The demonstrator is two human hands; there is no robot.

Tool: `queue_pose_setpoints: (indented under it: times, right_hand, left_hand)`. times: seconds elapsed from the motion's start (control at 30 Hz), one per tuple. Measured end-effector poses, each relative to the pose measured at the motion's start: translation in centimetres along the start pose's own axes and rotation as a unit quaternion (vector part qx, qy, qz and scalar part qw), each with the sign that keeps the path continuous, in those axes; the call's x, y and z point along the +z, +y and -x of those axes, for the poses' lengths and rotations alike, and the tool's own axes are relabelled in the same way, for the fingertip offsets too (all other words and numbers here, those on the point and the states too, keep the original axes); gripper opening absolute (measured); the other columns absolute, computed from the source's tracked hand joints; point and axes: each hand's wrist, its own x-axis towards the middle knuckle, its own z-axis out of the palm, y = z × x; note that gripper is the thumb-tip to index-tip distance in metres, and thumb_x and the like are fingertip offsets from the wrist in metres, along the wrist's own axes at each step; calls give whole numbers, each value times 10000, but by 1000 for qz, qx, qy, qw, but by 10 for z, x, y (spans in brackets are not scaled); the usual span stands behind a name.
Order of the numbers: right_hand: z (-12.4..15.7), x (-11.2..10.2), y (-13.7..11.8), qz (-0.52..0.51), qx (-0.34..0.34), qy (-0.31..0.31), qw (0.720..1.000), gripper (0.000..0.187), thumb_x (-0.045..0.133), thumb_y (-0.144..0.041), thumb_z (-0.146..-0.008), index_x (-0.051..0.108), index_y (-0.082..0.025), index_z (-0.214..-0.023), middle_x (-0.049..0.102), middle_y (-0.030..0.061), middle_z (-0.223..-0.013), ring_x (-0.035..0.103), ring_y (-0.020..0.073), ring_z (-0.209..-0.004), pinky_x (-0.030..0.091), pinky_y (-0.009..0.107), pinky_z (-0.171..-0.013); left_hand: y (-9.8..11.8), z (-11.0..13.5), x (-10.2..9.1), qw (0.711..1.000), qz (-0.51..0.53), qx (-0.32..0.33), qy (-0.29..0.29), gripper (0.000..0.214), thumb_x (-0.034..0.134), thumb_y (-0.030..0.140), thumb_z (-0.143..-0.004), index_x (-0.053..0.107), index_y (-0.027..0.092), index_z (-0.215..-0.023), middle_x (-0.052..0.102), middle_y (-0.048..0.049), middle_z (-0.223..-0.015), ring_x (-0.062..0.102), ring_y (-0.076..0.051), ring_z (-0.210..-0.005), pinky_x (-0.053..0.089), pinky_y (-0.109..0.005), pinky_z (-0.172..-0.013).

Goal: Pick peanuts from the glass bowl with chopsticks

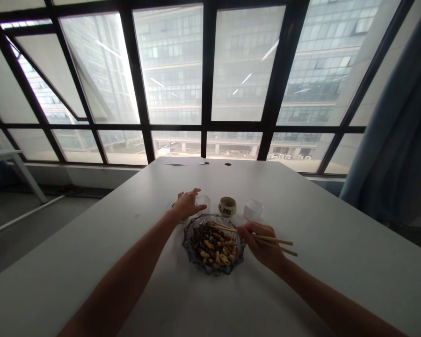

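Note:
A scalloped glass bowl (189,243) of mixed nuts and dark seeds sits on the white table (337,262). My right hand (261,243) grips a pair of wooden chopsticks (277,240), their tips resting over the bowl's far side. My left hand (187,203) reaches past the bowl's left rim, fingers loosely spread, touching or nearly touching a small clear cup (204,202). It partly hides a small dish beneath it. Behind the bowl stand a beige ceramic cup (228,206) with dark markings and a second clear cup (252,209).
A sheet of paper (182,161) lies at the table's far edge beside two round cable holes (228,164). Large black-framed windows fill the wall ahead. A blue curtain (400,140) hangs at the right, and another white table (0,154) stands at the left.

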Motion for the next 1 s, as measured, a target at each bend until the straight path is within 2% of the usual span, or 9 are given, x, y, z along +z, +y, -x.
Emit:
queue_pose_setpoints:
  times: [0.13,0.3,0.4,0.5,0.6,0.67,0.8,0.9,1.0]
  right_hand:
    - [-1,0,-9,-47,36,-13,998,322,801,-440,-730,682,-217,-532,585,0,-493,460,119,-462,391,252,-480]
    - [-2,4,8,-107,139,75,982,461,732,-623,-740,687,-188,-596,629,41,-505,541,140,-438,443,258,-439]
    - [-5,6,22,-164,199,129,957,552,722,-717,-668,696,-166,-659,625,43,-489,537,136,-401,437,251,-383]
    - [-9,7,33,-257,251,170,918,558,784,-697,-599,676,-155,-672,607,26,-468,529,123,-391,433,234,-363]
    - [-10,5,41,-320,295,183,882,494,823,-621,-619,660,-158,-675,595,9,-465,528,112,-398,434,216,-357]
    - [-10,5,44,-333,307,186,872,459,828,-582,-646,660,-156,-682,599,9,-472,532,109,-405,437,210,-360]
    - [-7,5,44,-310,281,185,889,498,816,-624,-627,667,-153,-682,606,17,-473,530,110,-401,430,215,-362]
    - [-4,6,41,-266,241,174,917,515,785,-658,-642,675,-157,-691,619,25,-486,537,119,-401,442,237,-382]
    - [-2,7,38,-246,220,159,930,510,767,-665,-660,685,-162,-692,627,32,-497,552,131,-414,452,254,-400]
  left_hand:
    - [-6,-3,5,998,32,41,35,705,750,401,-715,475,212,-1336,694,-132,-1190,639,-330,-1133,362,-531,-1074]
    - [-11,-4,4,989,52,105,94,732,768,214,-650,486,149,-1322,655,-141,-1205,613,-306,-1117,460,-449,-1013]
    - [-10,-3,0,976,24,180,120,683,703,138,-690,478,147,-1335,593,-134,-1286,544,-294,-1201,432,-436,-1067]
    - [-7,-1,-4,965,5,236,118,664,636,105,-741,446,193,-1371,552,-102,-1340,496,-277,-1257,417,-446,-1095]
    - [-1,3,-7,959,-9,265,101,658,601,88,-766,428,209,-1389,538,-99,-1368,469,-274,-1283,410,-460,-1100]
    - [2,4,-9,959,-20,269,91,657,596,91,-773,426,226,-1394,533,-98,-1381,460,-278,-1297,401,-476,-1101]
    - [3,5,-8,964,-34,244,98,618,639,171,-784,455,219,-1372,560,-110,-1350,504,-294,-1256,406,-475,-1082]
    - [0,3,-4,975,-34,186,115,581,676,274,-791,489,205,-1337,605,-124,-1282,565,-309,-1179,418,-476,-1054]
    - [-4,2,1,985,-28,128,116,580,695,332,-781,506,195,-1312,648,-132,-1208,605,-322,-1133,424,-482,-1037]
